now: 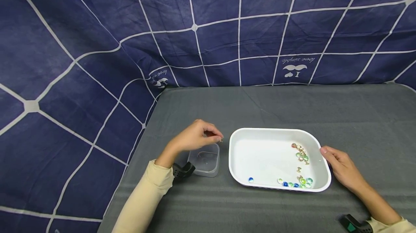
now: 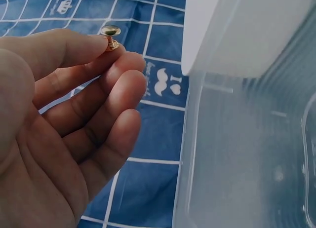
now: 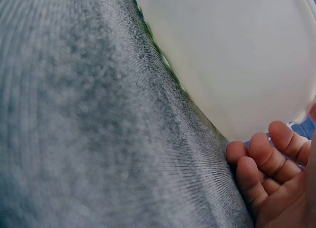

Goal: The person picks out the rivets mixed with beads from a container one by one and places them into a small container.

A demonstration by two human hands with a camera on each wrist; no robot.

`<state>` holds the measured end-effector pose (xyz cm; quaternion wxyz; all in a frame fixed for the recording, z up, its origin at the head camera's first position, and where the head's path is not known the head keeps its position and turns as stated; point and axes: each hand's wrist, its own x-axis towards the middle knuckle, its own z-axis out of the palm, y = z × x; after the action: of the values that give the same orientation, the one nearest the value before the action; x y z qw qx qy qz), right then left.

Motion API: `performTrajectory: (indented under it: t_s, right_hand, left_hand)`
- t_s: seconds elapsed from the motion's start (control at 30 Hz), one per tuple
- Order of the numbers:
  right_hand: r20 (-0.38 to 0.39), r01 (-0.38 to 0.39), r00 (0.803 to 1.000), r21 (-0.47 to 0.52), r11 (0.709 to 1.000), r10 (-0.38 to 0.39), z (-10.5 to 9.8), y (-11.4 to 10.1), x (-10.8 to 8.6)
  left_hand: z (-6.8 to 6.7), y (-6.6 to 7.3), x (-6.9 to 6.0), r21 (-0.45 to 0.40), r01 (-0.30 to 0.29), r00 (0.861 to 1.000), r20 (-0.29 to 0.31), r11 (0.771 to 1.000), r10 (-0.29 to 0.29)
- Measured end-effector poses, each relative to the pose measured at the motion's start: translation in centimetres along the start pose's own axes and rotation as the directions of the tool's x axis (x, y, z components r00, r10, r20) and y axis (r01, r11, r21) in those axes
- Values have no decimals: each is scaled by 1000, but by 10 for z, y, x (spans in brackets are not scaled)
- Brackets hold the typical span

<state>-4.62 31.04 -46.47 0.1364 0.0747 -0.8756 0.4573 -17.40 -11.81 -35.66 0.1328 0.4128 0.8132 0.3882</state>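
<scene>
Between thumb and index finger, the left hand (image 1: 198,135) pinches a small gold stud (image 2: 111,36) with a round head and a round base. That hand is above the far edge of a clear plastic box (image 1: 205,161), left of a white tray (image 1: 260,157). On the tray's right side lie several gold studs (image 1: 299,170) and glass marbles (image 1: 309,180); one blue-and-white marble (image 1: 251,180) is near its front left. At the tray's right rim, the right hand (image 1: 344,168) grips the edge with its thumb on top, the other fingers curled against the outer wall in the right wrist view.
Grey cloth (image 1: 208,106) covers the table under the box and tray. A blue curtain (image 1: 214,45) with white lines hangs behind and along the left side. The box and tray stand a small gap apart.
</scene>
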Motion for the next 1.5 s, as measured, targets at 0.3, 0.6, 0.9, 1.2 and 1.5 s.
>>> performTrajectory:
  t_s: [0.3, 0.6, 0.9, 1.2, 1.5]
  right_hand:
    - [-12, 5, 1000, -11, 1000, -5, 0, 1, -1]
    - [0, 25, 1000, 34, 999, -25, 0, 1, 0]
    - [-2, 18, 1000, 21, 1000, -18, -1, 1, 0]
    - [-8, -4, 1000, -2, 1000, 4, -1, 1, 0]
    - [1, 7, 1000, 7, 1000, -7, -1, 3, 1]
  left_hand:
    - [-4, -7, -13, 27, 13, 1000, -27, 1000, -12]
    - [-6, -12, -24, 17, 41, 998, -40, 999, -40]
    - [-7, -17, -32, 27, 26, 998, -56, 999, -25]
    - [-7, -17, -32, 15, 36, 998, -61, 999, -35]
    - [2, -5, -20, 2, 26, 998, -50, 1000, -26]
